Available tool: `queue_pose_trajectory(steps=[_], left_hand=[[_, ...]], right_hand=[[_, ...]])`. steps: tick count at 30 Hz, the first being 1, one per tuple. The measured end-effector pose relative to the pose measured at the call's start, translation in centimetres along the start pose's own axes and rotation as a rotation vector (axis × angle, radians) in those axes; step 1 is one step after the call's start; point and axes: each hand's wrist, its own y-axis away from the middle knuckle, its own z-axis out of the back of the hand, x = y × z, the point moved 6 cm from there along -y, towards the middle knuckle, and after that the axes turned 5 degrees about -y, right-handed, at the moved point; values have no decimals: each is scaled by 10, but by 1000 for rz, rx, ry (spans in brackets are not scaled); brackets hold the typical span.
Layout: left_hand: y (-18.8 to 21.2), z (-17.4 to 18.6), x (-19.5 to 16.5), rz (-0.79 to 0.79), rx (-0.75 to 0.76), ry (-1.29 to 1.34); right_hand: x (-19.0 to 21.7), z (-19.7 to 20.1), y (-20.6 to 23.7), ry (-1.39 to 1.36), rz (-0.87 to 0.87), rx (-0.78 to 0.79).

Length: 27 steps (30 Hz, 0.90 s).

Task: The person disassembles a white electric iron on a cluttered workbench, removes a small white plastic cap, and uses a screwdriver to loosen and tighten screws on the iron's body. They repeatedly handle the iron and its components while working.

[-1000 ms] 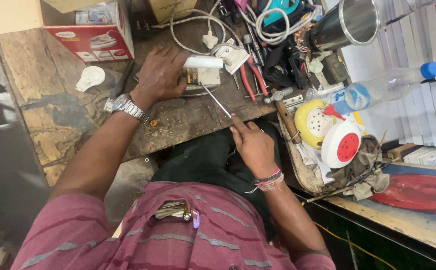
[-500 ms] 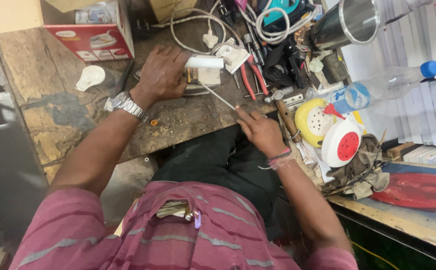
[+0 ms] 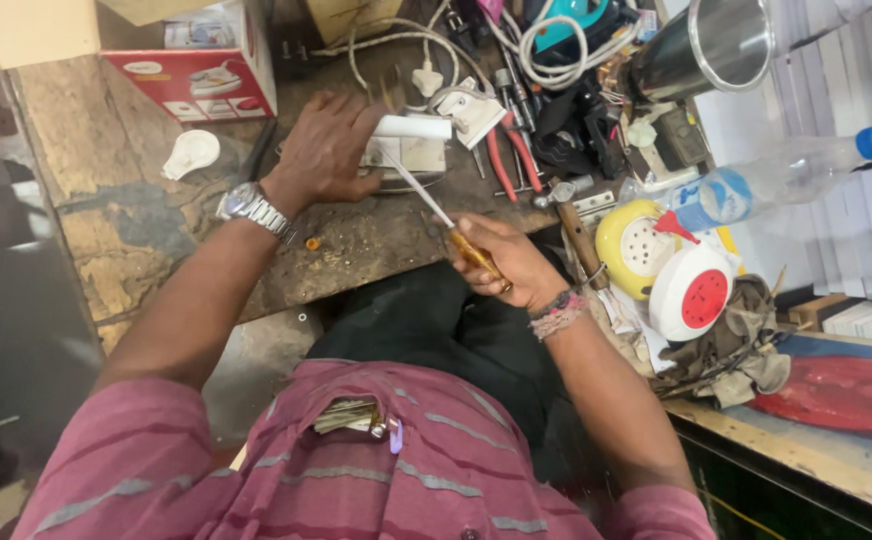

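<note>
My left hand (image 3: 328, 150), with a metal watch on its wrist, rests on the worn wooden bench and holds down a white tube-shaped part (image 3: 411, 127) lying on a small white plate. My right hand (image 3: 509, 262) grips the yellow handle of a screwdriver (image 3: 436, 212). Its thin metal shaft slants up to the left, and the tip sits just under the white part. A beaded band circles my right wrist.
A red and white carton (image 3: 201, 70) stands at the back left, with a small white cap (image 3: 192, 152) near it. Red-handled pliers (image 3: 509, 157), white cables (image 3: 556, 45), a hammer (image 3: 571, 215), a steel cup (image 3: 706, 45), a plastic bottle (image 3: 786, 175) and round yellow and white-red boxes (image 3: 671, 270) crowd the right.
My right hand has shifted up and to the right with the screwdriver, whose handle now shows. My left hand stays on the white part.
</note>
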Motion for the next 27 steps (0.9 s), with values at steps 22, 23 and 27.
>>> queue_pose_trajectory(steps=[22,23,27], left_hand=[[-6,11,22,58,20,590],[-6,12,20,55,38,642],[-10,17,7,-31,10,676]], right_hand=[[102,-73,119,1015,1185,-696],[112,-84,115,1062,1198,-654],[155,-126,72,1257,1298,-485]])
